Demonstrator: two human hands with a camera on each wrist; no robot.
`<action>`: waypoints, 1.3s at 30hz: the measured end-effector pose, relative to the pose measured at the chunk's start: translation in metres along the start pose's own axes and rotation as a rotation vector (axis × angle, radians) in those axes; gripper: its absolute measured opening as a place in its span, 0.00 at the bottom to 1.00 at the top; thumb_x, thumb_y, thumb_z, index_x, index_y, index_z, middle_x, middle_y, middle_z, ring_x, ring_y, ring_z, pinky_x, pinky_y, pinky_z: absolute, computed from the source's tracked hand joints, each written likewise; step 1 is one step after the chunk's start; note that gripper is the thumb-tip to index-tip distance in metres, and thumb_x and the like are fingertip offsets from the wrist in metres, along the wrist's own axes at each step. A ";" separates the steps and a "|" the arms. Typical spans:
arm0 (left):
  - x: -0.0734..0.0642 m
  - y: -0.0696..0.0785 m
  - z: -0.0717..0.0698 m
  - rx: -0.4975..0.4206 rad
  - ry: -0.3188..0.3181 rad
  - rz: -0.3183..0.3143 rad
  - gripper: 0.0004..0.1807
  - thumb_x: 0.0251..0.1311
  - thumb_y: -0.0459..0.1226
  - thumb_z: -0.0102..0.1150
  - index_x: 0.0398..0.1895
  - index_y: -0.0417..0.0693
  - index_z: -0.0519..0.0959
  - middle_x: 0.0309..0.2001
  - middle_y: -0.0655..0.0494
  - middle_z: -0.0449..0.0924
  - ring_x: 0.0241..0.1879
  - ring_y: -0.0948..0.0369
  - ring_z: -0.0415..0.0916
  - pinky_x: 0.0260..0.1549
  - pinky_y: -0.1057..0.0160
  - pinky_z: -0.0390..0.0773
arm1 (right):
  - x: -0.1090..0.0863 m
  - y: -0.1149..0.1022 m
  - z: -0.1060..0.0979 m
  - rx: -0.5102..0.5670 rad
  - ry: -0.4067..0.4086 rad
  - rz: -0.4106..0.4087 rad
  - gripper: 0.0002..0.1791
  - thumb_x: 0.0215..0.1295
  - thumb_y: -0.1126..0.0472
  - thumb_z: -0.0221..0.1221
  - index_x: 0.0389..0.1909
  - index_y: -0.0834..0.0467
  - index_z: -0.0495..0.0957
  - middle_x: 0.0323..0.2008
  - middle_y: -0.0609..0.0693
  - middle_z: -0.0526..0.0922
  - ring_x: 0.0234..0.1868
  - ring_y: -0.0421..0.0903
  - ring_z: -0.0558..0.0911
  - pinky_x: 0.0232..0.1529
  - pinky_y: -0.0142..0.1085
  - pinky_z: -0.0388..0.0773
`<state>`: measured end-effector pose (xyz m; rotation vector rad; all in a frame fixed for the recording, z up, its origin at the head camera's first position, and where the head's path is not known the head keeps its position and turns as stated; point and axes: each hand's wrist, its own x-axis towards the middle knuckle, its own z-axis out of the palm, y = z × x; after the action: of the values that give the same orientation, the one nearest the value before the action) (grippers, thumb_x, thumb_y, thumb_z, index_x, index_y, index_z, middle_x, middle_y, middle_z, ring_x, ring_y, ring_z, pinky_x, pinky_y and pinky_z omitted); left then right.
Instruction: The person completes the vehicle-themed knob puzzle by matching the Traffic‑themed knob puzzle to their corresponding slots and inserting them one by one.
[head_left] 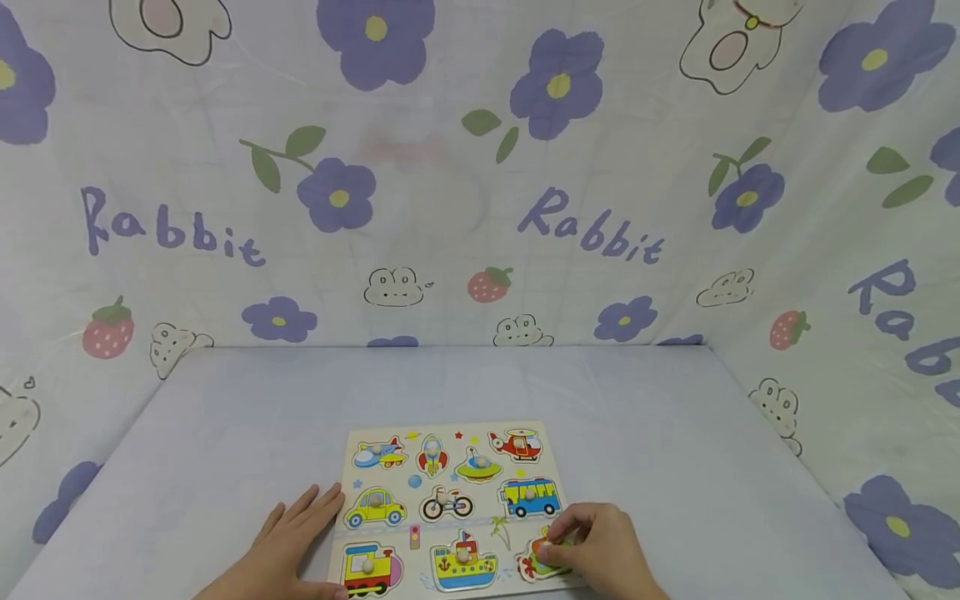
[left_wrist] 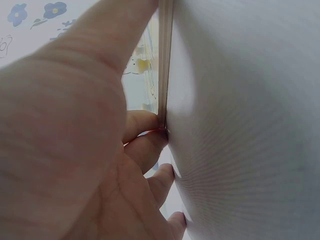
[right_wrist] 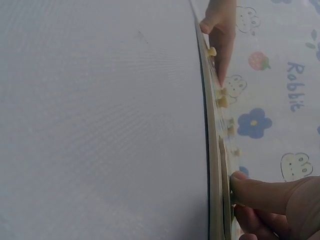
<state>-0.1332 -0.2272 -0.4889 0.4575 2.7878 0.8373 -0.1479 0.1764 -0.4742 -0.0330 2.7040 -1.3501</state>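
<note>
A wooden knob puzzle board (head_left: 415,563) with vehicle pictures lies on the pale table. At its lower right corner, my right hand (head_left: 606,546) pinches a green and orange puzzle piece (head_left: 531,568) with red at its left end. Thumb and fingers partly cover that piece; in the right wrist view its edge (right_wrist: 224,172) stands slightly proud of the board. My left hand (head_left: 288,546) rests beside the board's left edge, fingers spread and fairly straight, with fingertips and thumb touching the edge. In the left wrist view, thumb and fingers meet the board's side (left_wrist: 163,65).
Other knobbed pieces sit in the board, among them a train (head_left: 371,571), a boat (head_left: 465,571), a bus (head_left: 536,500), a bicycle (head_left: 447,502) and a helicopter (head_left: 519,446). A patterned fabric wall (head_left: 435,317) stands behind the table (head_left: 450,383) and along its sides.
</note>
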 end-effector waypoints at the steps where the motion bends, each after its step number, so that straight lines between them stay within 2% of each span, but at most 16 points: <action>1: 0.000 0.000 0.000 -0.005 -0.001 -0.006 0.65 0.35 0.65 0.74 0.74 0.38 0.60 0.73 0.44 0.59 0.73 0.39 0.44 0.65 0.30 0.36 | 0.000 0.000 0.000 0.002 0.000 0.002 0.14 0.41 0.56 0.80 0.21 0.52 0.82 0.17 0.45 0.76 0.20 0.43 0.70 0.17 0.30 0.64; 10: 0.001 -0.001 0.000 0.010 -0.004 0.002 0.64 0.36 0.67 0.72 0.74 0.38 0.61 0.73 0.44 0.58 0.73 0.39 0.44 0.65 0.29 0.37 | -0.001 0.001 0.005 0.009 0.010 0.015 0.15 0.42 0.53 0.79 0.22 0.52 0.82 0.20 0.44 0.77 0.22 0.44 0.70 0.20 0.31 0.64; 18: 0.001 -0.001 0.000 0.013 -0.004 -0.014 0.64 0.36 0.66 0.73 0.74 0.39 0.61 0.73 0.45 0.59 0.73 0.39 0.44 0.65 0.30 0.37 | 0.003 0.006 0.003 0.033 -0.030 0.007 0.16 0.39 0.54 0.80 0.22 0.53 0.81 0.18 0.45 0.76 0.22 0.43 0.70 0.19 0.30 0.64; 32: 0.002 -0.001 0.001 0.026 -0.013 -0.030 0.64 0.36 0.66 0.73 0.73 0.38 0.61 0.73 0.44 0.59 0.72 0.38 0.45 0.65 0.29 0.38 | 0.008 0.004 -0.002 -0.017 -0.114 -0.031 0.17 0.39 0.53 0.80 0.21 0.52 0.80 0.19 0.45 0.77 0.21 0.43 0.70 0.18 0.31 0.64; 39: 0.004 -0.002 0.002 0.029 -0.011 -0.013 0.64 0.37 0.67 0.72 0.73 0.38 0.61 0.73 0.43 0.59 0.72 0.38 0.46 0.64 0.28 0.39 | 0.011 0.007 -0.002 -0.018 -0.126 -0.032 0.17 0.39 0.53 0.81 0.22 0.53 0.80 0.19 0.44 0.77 0.21 0.43 0.69 0.19 0.32 0.63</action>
<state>-0.1364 -0.2262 -0.4923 0.4466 2.7934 0.7908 -0.1584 0.1814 -0.4793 -0.1587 2.6223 -1.2856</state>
